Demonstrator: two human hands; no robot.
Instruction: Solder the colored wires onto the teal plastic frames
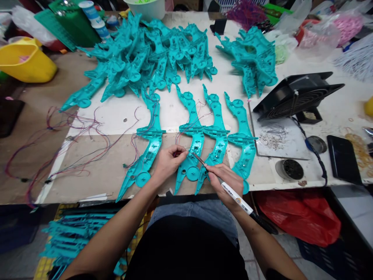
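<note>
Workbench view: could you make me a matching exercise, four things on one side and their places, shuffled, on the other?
Things:
1. Soldering iron
2. Black fan
3. Yellow tub
4. Red plastic bag

Places:
A. At the picture's left edge
B. Below the front edge of the table
C. In the right hand
D. On the table, right of the teal pieces

Pairs: 1-C, 2-D, 3-A, 4-B

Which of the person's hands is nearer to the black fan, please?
Right. The right hand is lower left of the black fan in view; the left hand is farther left, beyond the right hand.
</note>
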